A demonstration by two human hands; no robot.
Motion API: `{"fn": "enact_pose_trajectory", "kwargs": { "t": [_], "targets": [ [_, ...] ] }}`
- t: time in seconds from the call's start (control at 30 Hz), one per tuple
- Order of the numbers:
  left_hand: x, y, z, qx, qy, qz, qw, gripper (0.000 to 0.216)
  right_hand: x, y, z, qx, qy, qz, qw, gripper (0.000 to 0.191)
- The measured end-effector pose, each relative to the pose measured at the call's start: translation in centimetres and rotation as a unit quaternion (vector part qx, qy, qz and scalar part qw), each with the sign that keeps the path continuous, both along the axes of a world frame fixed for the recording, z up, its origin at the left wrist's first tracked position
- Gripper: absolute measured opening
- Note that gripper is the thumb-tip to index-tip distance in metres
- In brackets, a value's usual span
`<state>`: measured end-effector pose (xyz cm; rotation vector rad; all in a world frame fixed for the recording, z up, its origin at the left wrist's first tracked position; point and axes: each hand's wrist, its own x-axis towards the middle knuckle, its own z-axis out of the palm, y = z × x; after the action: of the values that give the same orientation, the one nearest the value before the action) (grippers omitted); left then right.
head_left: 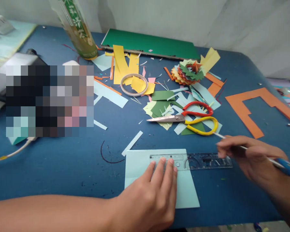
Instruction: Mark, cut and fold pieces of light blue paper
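One light-blue sheet (pixel 187 193): laid flat on the worktop (pixel 62 174). One clear ruler (pixel 198 161): laid across its right edge, pressed by the left hand (pixel 149 193), whose fingers are stretched, nearly together. One pen (pixel 275 162): clamped between fingers of the right hand (pixel 251 154), clear of the sheet. Ruler placement seems done; no drawn line is seen; marking is judged outstanding.

The left hand (pixel 151 193) covered part of the clear ruler (pixel 195 161) and the light-blue paper (pixel 186 191). The ruler's fine markings were illegible. The upper edge cropped the bottle (pixel 81 37). A pixelated block (pixel 49 100) obscured the left area. The pen's (pixel 284 165) blue end was blurred.
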<state>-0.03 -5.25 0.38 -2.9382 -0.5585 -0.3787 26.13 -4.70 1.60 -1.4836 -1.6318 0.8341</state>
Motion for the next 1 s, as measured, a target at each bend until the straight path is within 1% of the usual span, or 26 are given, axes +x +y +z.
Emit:
{"fn": "enact_pose_trajectory", "kwargs": {
  "t": [0.07, 0.1, 0.17, 0.23, 0.27, 0.33, 0.43, 0.53, 0.67, 0.87, 1.0],
  "targets": [
    [-0.1, 0.0, -0.1, -0.004, -0.002, -0.002, 1.000, 0.041, -2.4, 1.3, 0.8, -0.014, -0.003, 0.099, 0.995, 0.046],
    [-0.1, 0.1, -0.1, -0.004, -0.003, -0.003, 1.000, 0.040, -3.8, 2.0, 1.1, -0.011, 0.005, 0.136, 0.991, 0.051],
    [-0.2, 0.1, -0.2, 0.003, -0.003, -0.006, 1.000, 0.040, -6.4, 3.2, 1.1, 0.020, 0.020, 0.193, 0.981, 0.062],
    [-0.3, 0.1, -0.2, 0.010, 0.001, -0.009, 1.000, 0.040, -8.6, 4.1, 0.6, 0.021, 0.025, 0.234, 0.972, 0.068],
    [-0.3, 0.1, -0.3, 0.013, 0.002, -0.009, 1.000, 0.040, -9.4, 4.4, 0.2, 0.005, 0.039, 0.229, 0.973, 0.070],
    [-0.3, 0.1, -0.3, 0.018, -0.002, -0.007, 1.000, 0.040, -10.4, 4.7, -0.4, -0.033, 0.069, 0.210, 0.975, 0.068],
    [-0.3, 0.1, -0.2, 0.024, -0.001, -0.012, 1.000, 0.041, -11.0, 4.8, -0.9, -0.051, 0.089, 0.179, 0.978, 0.061],
    [-0.3, 0.1, -0.2, 0.028, 0.005, -0.019, 0.999, 0.041, -11.0, 4.8, -0.8, -0.049, 0.061, 0.169, 0.982, 0.057],
    [-0.3, 0.0, -0.4, 0.030, 0.002, -0.015, 0.999, 0.040, -11.1, 4.8, -0.6, -0.033, 0.033, 0.186, 0.981, 0.055],
    [-0.3, -0.5, -0.5, 0.026, -0.007, -0.005, 1.000, 0.039, -10.9, 4.6, -1.0, 0.024, 0.019, 0.217, 0.976, 0.047],
    [-0.2, -0.6, -0.6, 0.025, -0.015, 0.006, 1.000, 0.040, -10.8, 4.6, -1.1, 0.027, 0.009, 0.224, 0.974, 0.042]
  ]
}}
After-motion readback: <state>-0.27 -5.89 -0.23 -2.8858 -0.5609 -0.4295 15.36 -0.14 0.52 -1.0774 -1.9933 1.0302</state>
